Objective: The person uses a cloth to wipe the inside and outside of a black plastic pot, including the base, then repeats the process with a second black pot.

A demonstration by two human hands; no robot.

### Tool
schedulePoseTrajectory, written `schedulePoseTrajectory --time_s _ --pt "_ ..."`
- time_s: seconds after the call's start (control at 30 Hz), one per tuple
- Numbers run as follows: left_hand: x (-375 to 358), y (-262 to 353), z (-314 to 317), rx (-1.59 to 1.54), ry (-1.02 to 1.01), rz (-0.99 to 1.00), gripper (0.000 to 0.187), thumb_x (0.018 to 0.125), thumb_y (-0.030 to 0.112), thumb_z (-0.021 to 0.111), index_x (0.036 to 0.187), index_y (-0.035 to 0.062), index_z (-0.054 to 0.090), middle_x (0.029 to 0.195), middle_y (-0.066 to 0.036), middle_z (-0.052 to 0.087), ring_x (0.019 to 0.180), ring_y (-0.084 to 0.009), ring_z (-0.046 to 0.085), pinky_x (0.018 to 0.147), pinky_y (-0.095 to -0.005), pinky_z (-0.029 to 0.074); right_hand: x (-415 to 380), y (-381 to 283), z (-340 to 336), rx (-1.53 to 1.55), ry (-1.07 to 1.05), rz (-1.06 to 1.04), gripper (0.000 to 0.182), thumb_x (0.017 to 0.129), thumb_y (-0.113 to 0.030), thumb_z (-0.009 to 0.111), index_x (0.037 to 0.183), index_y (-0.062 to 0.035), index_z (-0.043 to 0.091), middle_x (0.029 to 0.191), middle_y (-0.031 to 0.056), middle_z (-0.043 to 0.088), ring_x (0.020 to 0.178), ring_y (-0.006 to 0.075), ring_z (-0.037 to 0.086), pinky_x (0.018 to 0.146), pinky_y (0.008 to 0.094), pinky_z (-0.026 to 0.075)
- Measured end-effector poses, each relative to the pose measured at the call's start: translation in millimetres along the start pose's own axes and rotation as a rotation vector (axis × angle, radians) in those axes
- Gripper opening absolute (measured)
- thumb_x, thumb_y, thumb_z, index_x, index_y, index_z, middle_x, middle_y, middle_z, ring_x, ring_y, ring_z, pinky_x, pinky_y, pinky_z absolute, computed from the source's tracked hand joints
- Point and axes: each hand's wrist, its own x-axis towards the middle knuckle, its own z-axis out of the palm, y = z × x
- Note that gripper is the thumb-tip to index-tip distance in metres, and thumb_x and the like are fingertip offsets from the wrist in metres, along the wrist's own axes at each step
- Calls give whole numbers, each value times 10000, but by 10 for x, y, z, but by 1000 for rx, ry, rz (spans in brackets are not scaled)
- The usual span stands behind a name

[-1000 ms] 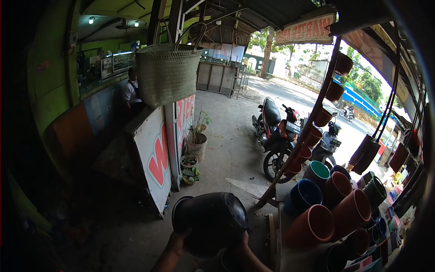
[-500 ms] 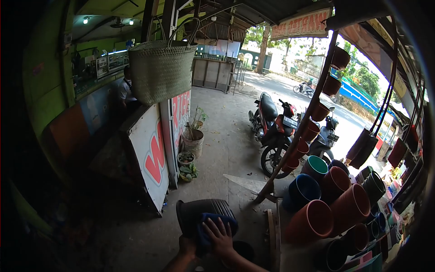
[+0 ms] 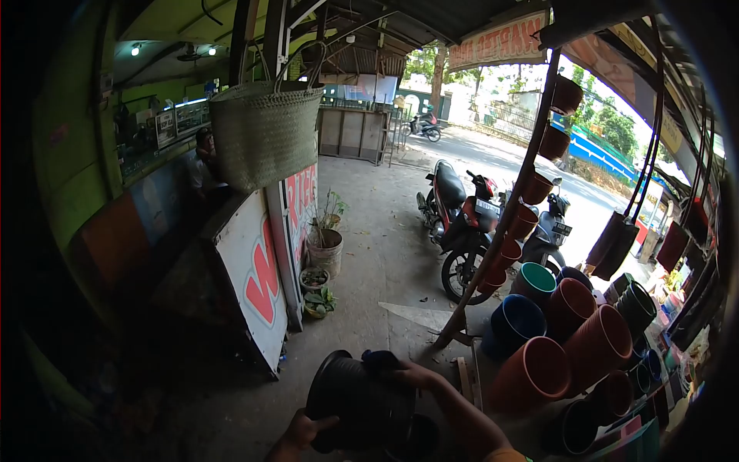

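Shaded concrete floor (image 3: 369,285): the left hand (image 3: 306,428) grasps a black, ribbed, round plastic pot (image 3: 356,404), tilted before the person; the right hand (image 3: 412,375) presses a dark-blue cloth (image 3: 379,359) on its upper side. Hard rubbing could twist it from that single-handed grip, onto floor or nearby reddish-brown round pots (image 3: 517,383).

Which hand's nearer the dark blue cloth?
Right. The right hand is on the cloth, atop the black pot; the left hand is apart from it, lower, at the pot's left side.
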Motion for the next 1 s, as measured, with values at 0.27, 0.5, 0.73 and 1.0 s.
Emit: schedulePoseTrajectory --time_s 0.27,0.5,0.73,1.0 --pt "-62 202 -58 -214 -10 11 528 812 23 736 1293 -34 526 1227 -150 620 1098 -269 620 964 -401 511 -247 845 -114 1030 90 225 406 965 -343 487 1146 -5 622 932 120 659 862 284 668 776 427 558" --pt "86 170 108 -511 108 25 513 847 49 708 1315 -12 507 1237 -143 608 1104 -288 615 976 -423 504 -241 783 591 1350 501 61 361 930 -311 484 1091 -34 652 1022 138 694 933 290 669 858 432 540" --pt "251 -64 305 -510 237 78 489 853 133 745 1277 -9 546 1208 -107 629 1061 -251 618 923 -385 497 -36 429 1440 977 1234 0 607 972 -414 469 1363 51 461 1337 187 541 1249 323 503 1088 479 340" --pt "134 -70 436 -57 317 166 373 820 151 783 1126 -22 658 1046 -87 702 949 -186 650 872 -329 510 -158 -169 1171 -666 985 -70 704 795 -269 635 1447 -119 420 1504 169 379 1389 424 311 1123 526 243"
